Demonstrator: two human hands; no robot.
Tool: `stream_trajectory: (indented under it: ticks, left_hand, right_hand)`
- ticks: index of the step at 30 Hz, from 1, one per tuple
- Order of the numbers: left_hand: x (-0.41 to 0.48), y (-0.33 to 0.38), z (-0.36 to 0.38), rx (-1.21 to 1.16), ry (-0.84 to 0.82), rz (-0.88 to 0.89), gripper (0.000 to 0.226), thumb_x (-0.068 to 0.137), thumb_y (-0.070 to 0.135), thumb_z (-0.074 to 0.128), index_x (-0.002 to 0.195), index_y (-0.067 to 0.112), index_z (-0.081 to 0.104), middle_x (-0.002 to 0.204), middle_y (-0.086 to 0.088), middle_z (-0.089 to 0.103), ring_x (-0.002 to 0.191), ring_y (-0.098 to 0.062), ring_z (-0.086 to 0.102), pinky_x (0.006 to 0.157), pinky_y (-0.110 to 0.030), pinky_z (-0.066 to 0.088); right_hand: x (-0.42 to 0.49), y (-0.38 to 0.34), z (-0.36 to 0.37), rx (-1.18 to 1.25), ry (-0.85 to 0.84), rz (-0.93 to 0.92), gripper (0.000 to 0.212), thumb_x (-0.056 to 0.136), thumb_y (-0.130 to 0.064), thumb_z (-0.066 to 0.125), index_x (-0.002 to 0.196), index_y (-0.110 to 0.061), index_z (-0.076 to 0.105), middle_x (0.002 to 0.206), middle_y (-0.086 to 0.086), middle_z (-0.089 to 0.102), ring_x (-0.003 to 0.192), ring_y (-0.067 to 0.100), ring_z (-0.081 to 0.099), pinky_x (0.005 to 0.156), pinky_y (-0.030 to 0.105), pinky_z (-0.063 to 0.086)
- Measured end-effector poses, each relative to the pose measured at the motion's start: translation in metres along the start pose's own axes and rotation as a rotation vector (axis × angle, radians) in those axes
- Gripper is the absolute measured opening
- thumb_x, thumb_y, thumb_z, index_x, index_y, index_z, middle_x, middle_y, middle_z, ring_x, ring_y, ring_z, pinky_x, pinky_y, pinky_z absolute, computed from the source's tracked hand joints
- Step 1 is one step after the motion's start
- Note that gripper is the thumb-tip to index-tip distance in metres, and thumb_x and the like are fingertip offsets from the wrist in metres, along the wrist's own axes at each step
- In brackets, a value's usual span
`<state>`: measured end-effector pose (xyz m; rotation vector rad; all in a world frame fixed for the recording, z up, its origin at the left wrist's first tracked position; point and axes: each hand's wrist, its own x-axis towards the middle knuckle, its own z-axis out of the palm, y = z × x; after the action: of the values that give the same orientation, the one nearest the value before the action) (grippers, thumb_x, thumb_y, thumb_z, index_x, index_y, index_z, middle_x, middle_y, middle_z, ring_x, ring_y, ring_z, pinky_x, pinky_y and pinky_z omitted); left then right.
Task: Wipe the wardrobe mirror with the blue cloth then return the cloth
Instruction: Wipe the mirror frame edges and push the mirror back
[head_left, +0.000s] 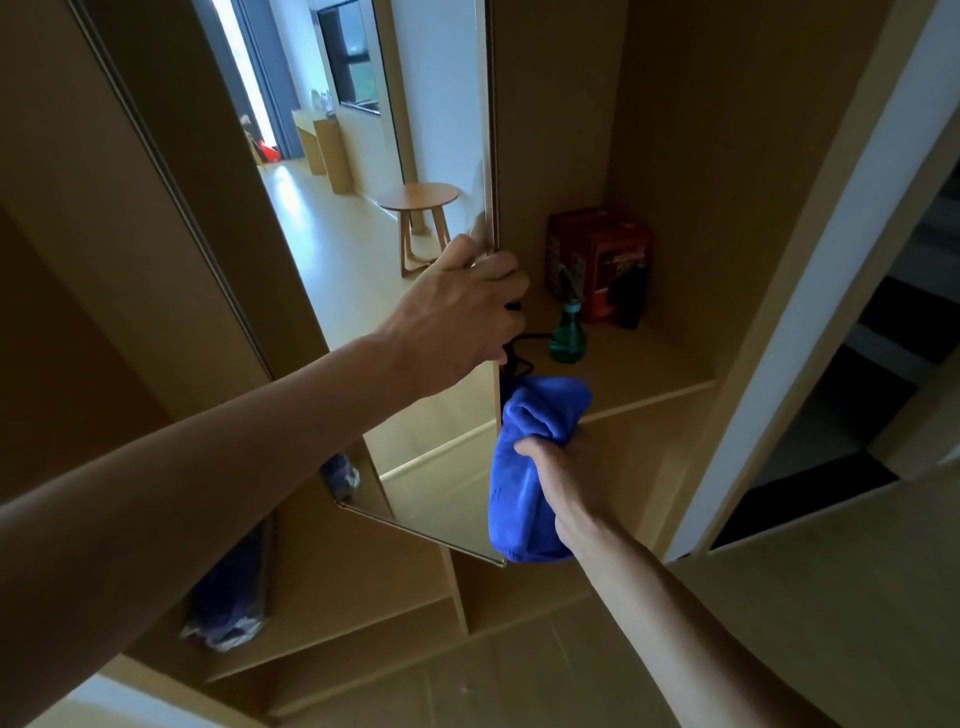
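Cloth (514, 493), bunched in your right hand (569, 467), lies just right of the mirror (353, 218), whose tall edge your left hand (457, 317) grips higher up.

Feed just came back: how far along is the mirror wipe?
Done: the blue cloth is picked up, bunched in the right hand. In hand: the left hand grips the mirror at its edge, the cloth beside its lower corner, not flat on the glass. Whether wiping has happened cannot be told. Left: returning the cloth.
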<state>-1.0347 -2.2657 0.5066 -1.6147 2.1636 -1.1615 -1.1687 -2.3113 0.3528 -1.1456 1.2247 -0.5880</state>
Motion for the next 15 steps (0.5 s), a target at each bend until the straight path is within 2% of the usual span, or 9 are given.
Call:
stream_trajectory:
  ticks: [2,4,6,8,10,12,14,15]
  left_hand:
    - [0.003,-0.005,-0.005,0.021,0.010,0.008,0.024,0.095,0.048,0.057,0.107,0.031,0.068,0.121,0.005,0.058,0.126,-0.021,0.048,0.095,-0.038,0.023]
    - [0.005,-0.010,-0.010,0.040,0.015,0.005,0.027,0.093,0.051,0.056,0.108,0.032,0.069,0.120,0.005,0.058,0.124,-0.021,0.049,0.092,-0.038,0.021]
    - [0.007,-0.017,-0.018,0.080,0.028,-0.004,0.029,0.092,0.054,0.056,0.108,0.033,0.070,0.119,0.006,0.059,0.121,-0.020,0.050,0.091,-0.038,0.021]
    - [0.010,-0.024,-0.025,0.104,0.038,-0.008,0.033,0.092,0.056,0.055,0.109,0.033,0.070,0.118,0.007,0.059,0.120,-0.020,0.050,0.091,-0.037,0.022]
    - [0.012,-0.032,-0.031,0.125,0.041,-0.016,0.035,0.094,0.058,0.054,0.112,0.032,0.069,0.118,0.007,0.059,0.121,-0.019,0.049,0.091,-0.037,0.023]
    - [0.013,-0.037,-0.037,0.158,0.045,-0.027,0.034,0.095,0.056,0.053,0.114,0.033,0.068,0.119,0.007,0.058,0.122,-0.019,0.049,0.093,-0.038,0.025]
    - [0.014,-0.042,-0.041,0.171,0.048,-0.031,0.031,0.097,0.050,0.051,0.118,0.033,0.066,0.124,0.005,0.057,0.125,-0.020,0.047,0.097,-0.040,0.031]
    - [0.015,-0.044,-0.043,0.165,0.049,-0.031,0.030,0.098,0.048,0.051,0.120,0.033,0.065,0.127,0.004,0.056,0.127,-0.021,0.046,0.098,-0.041,0.033]
  right_hand:
    - [-0.012,-0.022,-0.004,0.024,-0.003,-0.064,0.022,0.095,-0.018,0.058,0.078,-0.011,0.048,0.078,0.006,0.051,0.086,0.023,0.055,0.078,0.033,0.042]
    - [-0.027,-0.037,-0.008,0.085,0.013,-0.258,0.009,0.087,-0.014,0.067,0.094,-0.012,0.063,0.093,0.008,0.068,0.090,0.023,0.065,0.084,0.041,0.052]
    - [-0.040,-0.049,-0.014,0.146,-0.010,-0.363,0.019,0.084,-0.010,0.069,0.101,-0.018,0.067,0.101,0.007,0.073,0.090,0.020,0.068,0.085,0.041,0.056]
    - [-0.042,-0.061,-0.013,0.146,-0.034,-0.393,0.019,0.087,-0.009,0.068,0.100,-0.023,0.066,0.101,0.008,0.072,0.090,0.019,0.068,0.086,0.041,0.056]
    - [-0.035,-0.070,-0.011,0.116,-0.050,-0.299,0.017,0.098,-0.015,0.058,0.114,-0.018,0.063,0.095,0.015,0.064,0.096,0.020,0.060,0.096,0.041,0.049]
    - [-0.024,-0.057,-0.018,0.156,-0.090,-0.165,0.040,0.104,-0.028,0.050,0.134,-0.001,0.052,0.102,0.015,0.056,0.107,0.023,0.050,0.105,0.038,0.038]
    - [-0.021,-0.048,-0.010,0.153,-0.012,-0.081,0.050,0.099,-0.034,0.058,0.137,-0.003,0.051,0.124,0.014,0.058,0.120,0.027,0.052,0.111,0.041,0.036]
    - [-0.022,-0.044,-0.007,0.106,0.035,-0.079,0.048,0.094,-0.035,0.065,0.132,-0.008,0.056,0.126,0.012,0.061,0.119,0.029,0.055,0.111,0.045,0.038]
